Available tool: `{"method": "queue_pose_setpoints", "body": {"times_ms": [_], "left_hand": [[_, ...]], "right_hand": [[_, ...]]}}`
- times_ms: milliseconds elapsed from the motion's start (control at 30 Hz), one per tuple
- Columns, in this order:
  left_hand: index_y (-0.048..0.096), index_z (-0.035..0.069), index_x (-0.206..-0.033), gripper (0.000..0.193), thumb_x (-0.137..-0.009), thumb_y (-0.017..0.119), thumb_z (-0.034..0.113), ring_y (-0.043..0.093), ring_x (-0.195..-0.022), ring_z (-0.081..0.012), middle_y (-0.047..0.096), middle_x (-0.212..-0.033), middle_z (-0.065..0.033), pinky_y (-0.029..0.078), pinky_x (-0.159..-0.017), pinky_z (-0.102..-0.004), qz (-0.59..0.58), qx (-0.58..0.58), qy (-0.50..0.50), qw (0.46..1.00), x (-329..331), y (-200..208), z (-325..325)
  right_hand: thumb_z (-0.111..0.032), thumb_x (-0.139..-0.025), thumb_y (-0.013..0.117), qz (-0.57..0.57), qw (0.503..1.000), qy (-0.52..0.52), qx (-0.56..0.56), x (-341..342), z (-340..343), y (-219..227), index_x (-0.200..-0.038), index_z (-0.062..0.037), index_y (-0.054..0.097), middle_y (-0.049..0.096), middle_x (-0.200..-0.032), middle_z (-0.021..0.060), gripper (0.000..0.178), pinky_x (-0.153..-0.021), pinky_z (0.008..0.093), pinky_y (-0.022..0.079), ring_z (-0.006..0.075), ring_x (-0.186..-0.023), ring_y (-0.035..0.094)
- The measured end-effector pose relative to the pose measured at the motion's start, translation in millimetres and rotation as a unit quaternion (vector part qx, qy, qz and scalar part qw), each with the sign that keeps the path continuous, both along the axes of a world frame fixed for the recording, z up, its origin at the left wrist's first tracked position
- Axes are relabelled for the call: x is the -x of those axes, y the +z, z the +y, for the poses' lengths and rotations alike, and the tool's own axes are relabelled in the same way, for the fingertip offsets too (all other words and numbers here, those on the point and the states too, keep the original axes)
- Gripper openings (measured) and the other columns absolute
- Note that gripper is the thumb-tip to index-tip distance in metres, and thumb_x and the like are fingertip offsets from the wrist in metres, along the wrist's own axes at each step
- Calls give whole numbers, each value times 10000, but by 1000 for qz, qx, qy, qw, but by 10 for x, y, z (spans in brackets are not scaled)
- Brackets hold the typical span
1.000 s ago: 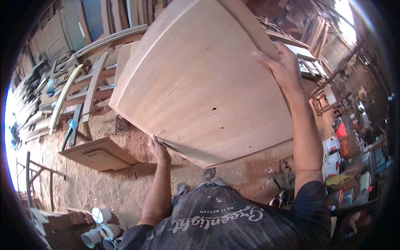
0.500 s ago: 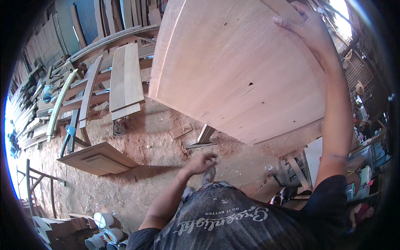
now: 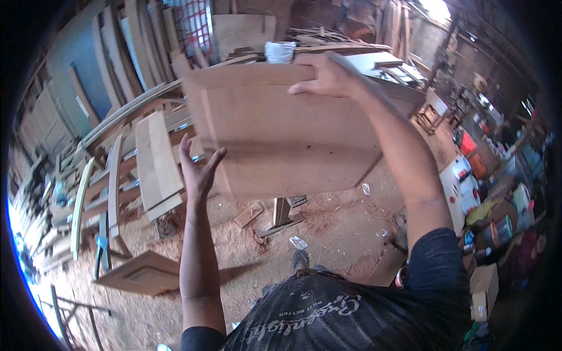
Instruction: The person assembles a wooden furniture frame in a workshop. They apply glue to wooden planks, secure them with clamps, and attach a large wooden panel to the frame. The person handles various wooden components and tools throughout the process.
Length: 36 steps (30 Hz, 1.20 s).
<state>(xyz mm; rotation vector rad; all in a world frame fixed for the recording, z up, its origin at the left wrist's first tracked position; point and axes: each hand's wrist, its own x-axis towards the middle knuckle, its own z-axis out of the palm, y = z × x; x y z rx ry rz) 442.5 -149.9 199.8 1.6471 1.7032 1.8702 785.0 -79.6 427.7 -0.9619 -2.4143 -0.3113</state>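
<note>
A broad wooden panel [image 3: 293, 126] with a few dark knot marks hangs tilted in front of me, slightly smeared by motion. My right hand [image 3: 331, 76] grips its top edge, thumb on the near face and fingers over the far side. Raised beside the panel's left edge is my left hand [image 3: 201, 169], thumb and fingers spread wide, holding nothing. Below the panel a short wooden post on a flat base [image 3: 281, 213] stands on the floor, partly hidden by the panel.
Long boards [image 3: 158, 158] lie across a rack at the left. A framed wooden panel [image 3: 143, 273] leans low at the left. Buckets and containers [image 3: 468, 193] crowd the right side, near a cardboard box [image 3: 485, 291]. Sawdust covers the floor [image 3: 257, 257].
The panel has come down and turned in my right hand, so its top edge now shows. My left hand has risen from near my waist toward the panel's left edge, fingers spread.
</note>
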Motion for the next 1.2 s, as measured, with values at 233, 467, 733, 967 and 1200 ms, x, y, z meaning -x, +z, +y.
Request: {"method": "queue_pose_setpoints", "body": {"times_ms": [233,467,733,967,1200], "left_hand": [[614,30,-780,398,-757,926,276,514,-608,-108,596,-681,-15,445,-566,-286,-111,83,-22,990,121,-299,266],[659,-5,-1053,362,-796,882,120,655,-775,-125,722,-894,-66,518,-687,-271,-162,-45,-43,985,-68,-337,2],[613,-45,-1190,384,-875,801,71,659,-979,-174,705,-1123,-105,523,-874,-301,-290,-10,-26,957,-396,-154,-533],[489,-19,-1390,641,-888,796,236,574,-1212,-230,605,-1310,-119,467,-1027,-389,-254,7,-166,953,-234,-57,-1168],[229,107,-1594,1012,-878,583,728,406,-1416,-346,351,-1580,-168,354,-1158,-500,-268,-108,-438,851,35,1003,-945]], "right_hand": [[-468,-777,844,45,980,104,-166,205,170,-115,-1114,-101,722,731,-1052,131,513,-894,424,530,309,-1002,696],[-434,-1060,493,668,720,-187,18,-324,-137,-2568,-1380,6,508,548,-1359,183,544,-1080,427,407,297,-1257,541],[-729,-941,451,782,123,-133,596,832,-742,-5633,-1059,-162,582,586,-880,35,594,-683,416,481,207,-754,560],[-709,-946,467,838,109,-158,510,1307,-1020,-5061,-1288,-101,528,614,-1152,82,699,-865,436,493,252,-1008,596],[-731,-941,454,782,209,-239,537,916,-1280,-4580,-1460,-44,469,611,-1356,113,861,-1023,450,481,284,-1207,596]]}}
